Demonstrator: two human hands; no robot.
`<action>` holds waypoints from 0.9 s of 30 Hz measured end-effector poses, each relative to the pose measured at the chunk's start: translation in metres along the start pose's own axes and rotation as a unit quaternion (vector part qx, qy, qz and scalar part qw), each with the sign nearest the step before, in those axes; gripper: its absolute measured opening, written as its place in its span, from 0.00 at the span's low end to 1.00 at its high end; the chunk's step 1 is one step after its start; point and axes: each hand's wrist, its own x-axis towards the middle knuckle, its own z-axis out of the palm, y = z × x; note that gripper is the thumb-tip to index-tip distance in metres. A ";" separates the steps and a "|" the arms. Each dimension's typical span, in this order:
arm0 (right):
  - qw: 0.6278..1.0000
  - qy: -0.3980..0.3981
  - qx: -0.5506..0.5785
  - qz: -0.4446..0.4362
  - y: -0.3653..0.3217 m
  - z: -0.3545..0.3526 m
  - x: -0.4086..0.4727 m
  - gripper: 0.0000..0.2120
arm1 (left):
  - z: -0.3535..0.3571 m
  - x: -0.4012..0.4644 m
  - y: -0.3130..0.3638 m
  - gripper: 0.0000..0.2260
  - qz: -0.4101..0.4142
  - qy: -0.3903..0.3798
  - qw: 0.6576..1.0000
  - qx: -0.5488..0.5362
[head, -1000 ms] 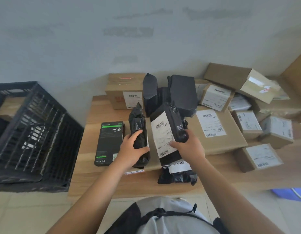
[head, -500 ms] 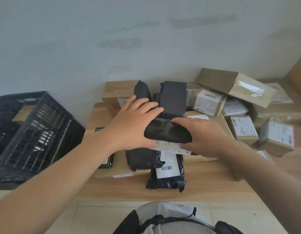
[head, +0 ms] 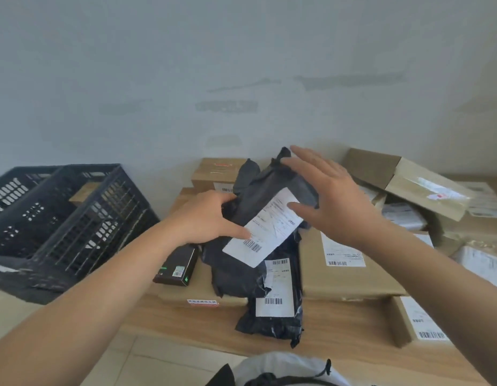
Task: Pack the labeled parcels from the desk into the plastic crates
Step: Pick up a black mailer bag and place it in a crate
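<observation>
Left hand [head: 211, 218] has its fingers curled round the lower-left edge of the black parcel [head: 258, 207], long axis slanting up-right, right hand [head: 331, 196] spread flat just off its top, crate [head: 74, 218] out left of both

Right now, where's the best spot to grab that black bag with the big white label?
Probably by its long sides. The black mailer bag lies tilted, long and soft, label up. The left hand already holds its left edge, so the right hand, open beside it, could close on the right edge. Two side grips should keep it from sagging on the way to the black crate.
</observation>
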 end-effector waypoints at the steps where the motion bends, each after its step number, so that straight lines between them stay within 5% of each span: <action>1: 0.997 0.030 0.061 0.043 -0.001 -0.001 -0.001 0.34 | -0.005 -0.001 -0.004 0.24 -0.014 0.008 0.997 -0.079; 6: 0.941 0.070 0.255 0.211 0.002 0.001 -0.021 0.27 | -0.001 -0.018 -0.002 0.17 0.003 0.044 0.949 -0.312; 12: 0.847 -0.029 0.489 0.208 -0.002 0.007 -0.045 0.33 | 0.036 -0.027 0.009 0.17 0.043 0.045 0.883 -0.465; 27: 0.795 0.005 0.557 0.240 0.020 0.010 -0.079 0.35 | 0.067 -0.022 0.017 0.21 0.040 0.003 0.857 -0.513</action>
